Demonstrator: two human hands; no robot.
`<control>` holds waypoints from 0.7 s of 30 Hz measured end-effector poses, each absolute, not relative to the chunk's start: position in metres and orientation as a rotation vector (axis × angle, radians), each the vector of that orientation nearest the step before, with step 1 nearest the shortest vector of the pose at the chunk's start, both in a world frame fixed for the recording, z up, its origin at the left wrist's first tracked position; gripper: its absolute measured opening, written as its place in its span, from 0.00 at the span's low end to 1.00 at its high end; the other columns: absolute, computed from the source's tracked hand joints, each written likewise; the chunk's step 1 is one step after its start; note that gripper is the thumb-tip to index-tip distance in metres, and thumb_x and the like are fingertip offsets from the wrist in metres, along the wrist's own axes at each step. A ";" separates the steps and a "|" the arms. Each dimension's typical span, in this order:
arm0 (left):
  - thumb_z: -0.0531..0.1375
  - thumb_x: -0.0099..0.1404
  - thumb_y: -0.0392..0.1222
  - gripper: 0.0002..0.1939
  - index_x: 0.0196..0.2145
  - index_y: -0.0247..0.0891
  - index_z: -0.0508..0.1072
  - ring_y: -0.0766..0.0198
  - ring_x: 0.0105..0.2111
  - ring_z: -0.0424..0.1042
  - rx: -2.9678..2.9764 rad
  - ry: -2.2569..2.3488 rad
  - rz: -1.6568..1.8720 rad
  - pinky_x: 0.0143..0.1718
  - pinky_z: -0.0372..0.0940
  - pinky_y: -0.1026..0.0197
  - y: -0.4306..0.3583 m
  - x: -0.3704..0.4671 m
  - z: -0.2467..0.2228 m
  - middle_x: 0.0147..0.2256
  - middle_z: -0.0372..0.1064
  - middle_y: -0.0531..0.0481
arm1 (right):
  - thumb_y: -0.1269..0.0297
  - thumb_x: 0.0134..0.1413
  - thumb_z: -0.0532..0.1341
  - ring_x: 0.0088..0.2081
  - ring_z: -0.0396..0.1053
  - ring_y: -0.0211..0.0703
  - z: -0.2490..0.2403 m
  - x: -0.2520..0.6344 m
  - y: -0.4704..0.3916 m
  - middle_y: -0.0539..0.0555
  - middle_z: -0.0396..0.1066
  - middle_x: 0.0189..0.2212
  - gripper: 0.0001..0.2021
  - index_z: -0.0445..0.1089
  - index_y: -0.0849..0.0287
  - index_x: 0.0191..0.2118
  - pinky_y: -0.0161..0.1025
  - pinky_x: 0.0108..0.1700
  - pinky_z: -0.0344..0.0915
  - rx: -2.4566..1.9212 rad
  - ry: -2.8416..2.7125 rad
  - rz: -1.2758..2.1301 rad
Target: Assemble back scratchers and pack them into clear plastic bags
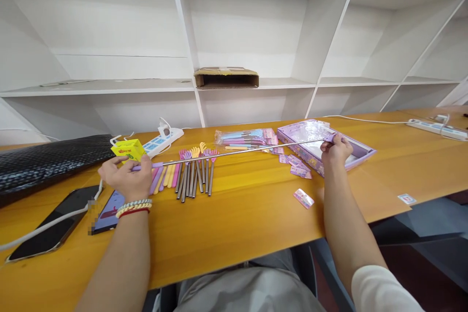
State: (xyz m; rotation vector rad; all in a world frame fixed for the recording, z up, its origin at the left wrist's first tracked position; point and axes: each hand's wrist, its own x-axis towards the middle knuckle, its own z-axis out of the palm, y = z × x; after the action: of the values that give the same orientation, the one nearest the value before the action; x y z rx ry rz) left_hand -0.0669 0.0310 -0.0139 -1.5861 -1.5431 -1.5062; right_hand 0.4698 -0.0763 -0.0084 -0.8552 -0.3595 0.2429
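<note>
Head view: one long metal rod, extended, spanning the air above the surface. Left hand: fingers closed on its purple handle. Right hand: fingertips pinching its purple far end. Between the hands, on the surface: short metal rods with coloured claw heads, grouped beside loose coloured handles; behind, clear-bagged items.

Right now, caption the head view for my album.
Both hands stretch a slim metal rod above an orange table.
</note>
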 end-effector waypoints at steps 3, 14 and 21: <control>0.59 0.52 0.43 0.11 0.20 0.33 0.66 0.60 0.39 0.65 -1.473 -1.550 -1.773 0.40 0.62 0.56 0.037 -0.063 -0.014 0.37 0.60 0.45 | 0.59 0.48 0.62 0.10 0.58 0.31 -0.009 0.471 -0.079 0.41 0.57 0.11 0.12 0.58 0.59 0.26 0.27 0.10 0.52 -0.844 -0.345 0.287; 0.52 0.52 0.33 0.05 0.29 0.32 0.62 0.67 0.25 0.66 -1.171 -1.750 -2.570 0.26 0.65 0.61 0.044 -0.058 -0.001 0.25 0.61 0.54 | 0.68 0.42 0.62 0.14 0.66 0.39 -0.017 0.484 -0.086 0.49 0.68 0.16 0.06 0.62 0.61 0.28 0.30 0.10 0.54 -0.926 -0.530 0.535; 0.42 0.57 0.37 0.06 0.33 0.36 0.54 0.71 0.20 0.65 -1.083 -1.826 -3.028 0.26 0.66 0.62 0.045 -0.057 0.010 0.30 0.62 0.52 | 0.45 0.52 0.50 0.15 0.67 0.43 -0.009 0.485 -0.089 0.53 0.67 0.17 0.22 0.65 0.61 0.31 0.35 0.12 0.56 -0.914 -0.444 0.739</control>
State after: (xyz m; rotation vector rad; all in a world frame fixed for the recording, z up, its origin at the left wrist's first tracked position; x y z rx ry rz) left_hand -0.0570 0.0452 0.0099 -1.0832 -1.8262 -3.0280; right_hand 0.4850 -0.0894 -0.0093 -0.9137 -0.4443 0.7387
